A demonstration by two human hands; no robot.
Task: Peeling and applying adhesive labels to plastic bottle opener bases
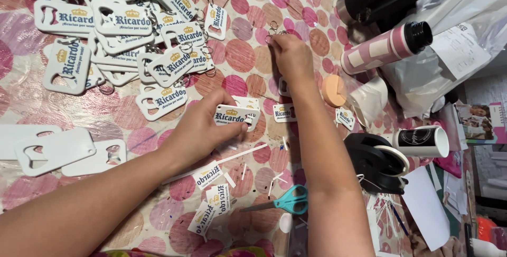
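I saw the left hand (203, 125) pinching a white bottle-opener keychain (232, 115) — long axis toward three o'clock — while the right hand (289, 51), at one o'clock, gripped small metal key rings (273, 26) on the counter (243, 56).

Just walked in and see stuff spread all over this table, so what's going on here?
A person is working at a table with a dotted cloth. The left hand has a grip on a white printed bottle opener, while the right hand reaches out to small metal key rings. A pile of finished openers lies at the far left, blank white ones nearer. Teal scissors and printed stickers lie close by.
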